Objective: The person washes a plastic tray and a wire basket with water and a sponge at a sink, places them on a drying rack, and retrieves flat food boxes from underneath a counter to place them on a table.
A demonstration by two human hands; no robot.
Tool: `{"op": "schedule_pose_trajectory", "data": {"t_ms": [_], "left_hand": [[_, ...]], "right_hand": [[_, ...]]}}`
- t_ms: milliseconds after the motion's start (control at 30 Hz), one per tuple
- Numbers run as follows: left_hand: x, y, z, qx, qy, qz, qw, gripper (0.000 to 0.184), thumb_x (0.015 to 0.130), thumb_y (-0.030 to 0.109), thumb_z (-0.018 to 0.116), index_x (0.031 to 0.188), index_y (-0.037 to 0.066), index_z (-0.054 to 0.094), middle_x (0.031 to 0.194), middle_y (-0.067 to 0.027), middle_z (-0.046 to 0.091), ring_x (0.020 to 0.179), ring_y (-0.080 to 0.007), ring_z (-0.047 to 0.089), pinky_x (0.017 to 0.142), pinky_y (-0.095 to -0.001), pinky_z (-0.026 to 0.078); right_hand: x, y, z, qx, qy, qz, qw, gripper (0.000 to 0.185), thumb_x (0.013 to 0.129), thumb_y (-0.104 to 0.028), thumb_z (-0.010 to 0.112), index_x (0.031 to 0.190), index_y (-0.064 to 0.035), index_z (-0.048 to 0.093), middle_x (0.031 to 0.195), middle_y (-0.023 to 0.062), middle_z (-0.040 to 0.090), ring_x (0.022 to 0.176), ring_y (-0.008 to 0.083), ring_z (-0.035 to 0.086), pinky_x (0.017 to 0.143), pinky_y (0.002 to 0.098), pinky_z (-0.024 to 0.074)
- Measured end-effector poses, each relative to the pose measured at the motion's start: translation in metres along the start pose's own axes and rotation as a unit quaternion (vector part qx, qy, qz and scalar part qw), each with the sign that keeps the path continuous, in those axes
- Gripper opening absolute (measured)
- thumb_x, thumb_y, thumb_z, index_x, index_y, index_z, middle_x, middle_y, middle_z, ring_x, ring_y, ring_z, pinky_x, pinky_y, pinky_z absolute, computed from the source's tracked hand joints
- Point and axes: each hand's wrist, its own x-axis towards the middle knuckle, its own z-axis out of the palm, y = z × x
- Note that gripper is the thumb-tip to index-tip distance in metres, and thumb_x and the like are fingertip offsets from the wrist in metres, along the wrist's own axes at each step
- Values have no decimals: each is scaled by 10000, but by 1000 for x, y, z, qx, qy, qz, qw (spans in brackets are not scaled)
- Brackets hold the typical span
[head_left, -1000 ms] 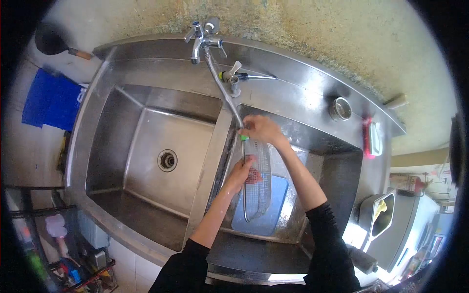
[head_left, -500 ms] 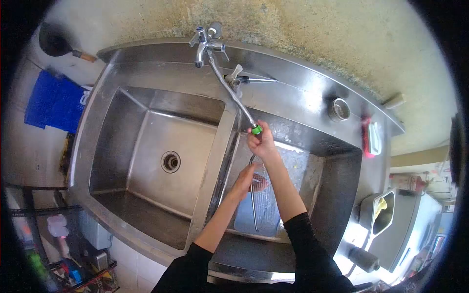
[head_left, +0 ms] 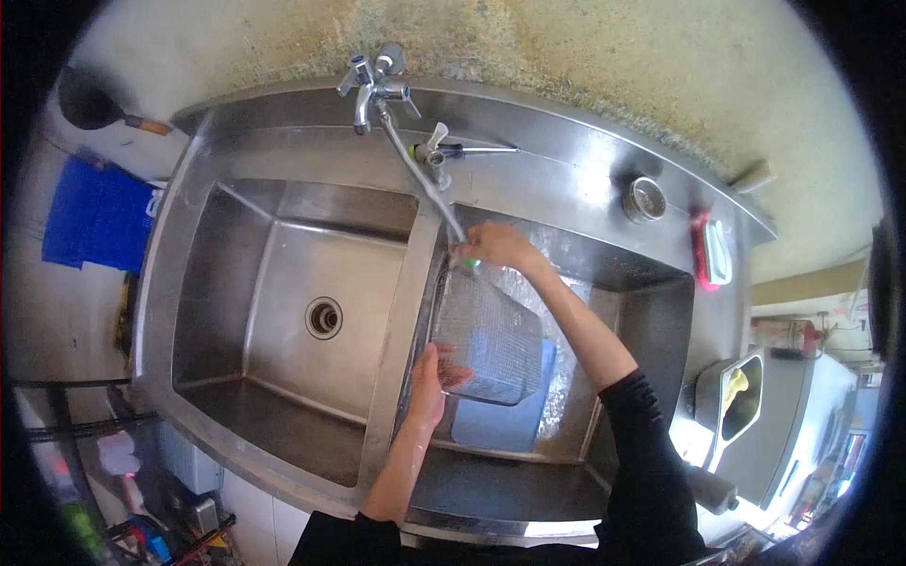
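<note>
My right hand [head_left: 500, 245] is closed around the end of a metal hose [head_left: 418, 173], by its green tip [head_left: 473, 265], over the right basin. My left hand [head_left: 427, 391] grips the lower left side of a wire mesh basket [head_left: 491, 330], some fingers showing through the mesh. The basket is tilted below the hose end. Beneath it, a flat blue sheet or board [head_left: 495, 424] lies in the right basin [head_left: 651, 377]. Bright, rippled water [head_left: 557, 373] shows on the basin floor.
The left basin [head_left: 274, 330] has a drain. Behind stand a double-lever faucet [head_left: 368, 94], a small tap [head_left: 434, 156], a screwdriver-like tool [head_left: 467, 151] and a round metal tin [head_left: 645, 200]. At right are a red-and-white item [head_left: 713, 250] and a metal pan [head_left: 731, 401] holding something yellow.
The basket has turned from edge-on to showing its broad mesh face. My right hand and the hose end have moved slightly left; my left hand has shifted down and left.
</note>
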Motion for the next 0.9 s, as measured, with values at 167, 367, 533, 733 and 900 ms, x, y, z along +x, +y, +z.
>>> {"op": "schedule_pose_trajectory", "data": {"t_ms": [167, 367, 533, 733, 900], "left_hand": [[-14, -19, -6, -134, 100, -19, 986, 388, 861, 483, 410, 896, 108, 505, 564, -12, 460, 525, -136, 505, 488, -278, 435], [-25, -23, -9, -181, 59, 17, 982, 390, 868, 464, 408, 1008, 111, 497, 605, -23, 512, 534, -149, 530, 496, -289, 441], [-31, -9, 34, 103, -24, 71, 992, 342, 865, 367, 475, 1087, 108, 507, 719, -78, 595, 624, -215, 602, 560, -344, 484], [7, -2, 76, 567, -22, 267, 779, 226, 774, 191, 585, 983, 105, 597, 877, -120, 615, 723, -276, 610, 627, -363, 470], [12, 52, 80, 494, -18, 250, 833, 226, 798, 166, 562, 1010, 95, 598, 792, -89, 619, 698, -173, 595, 589, -301, 472]], "right_hand": [[-20, -11, -24, 197, -157, 33, 967, 326, 701, -407, 579, 766, -93, 642, 750, 79, 628, 617, 176, 630, 570, 332, 499], [-32, -33, -59, 0, -127, 85, 988, 309, 696, -384, 564, 786, -101, 648, 766, 78, 641, 674, 194, 638, 634, 339, 502], [-25, -30, -37, -104, -18, 59, 993, 352, 692, -415, 551, 817, -101, 651, 730, 100, 640, 771, 209, 629, 673, 366, 494], [-42, -35, -30, -20, -4, 27, 999, 400, 707, -447, 535, 882, -105, 646, 853, 152, 619, 849, 290, 595, 751, 405, 458], [-89, -21, -12, 28, 310, -19, 950, 306, 757, -266, 531, 990, -81, 601, 966, 152, 588, 910, 309, 561, 786, 394, 438]]}}
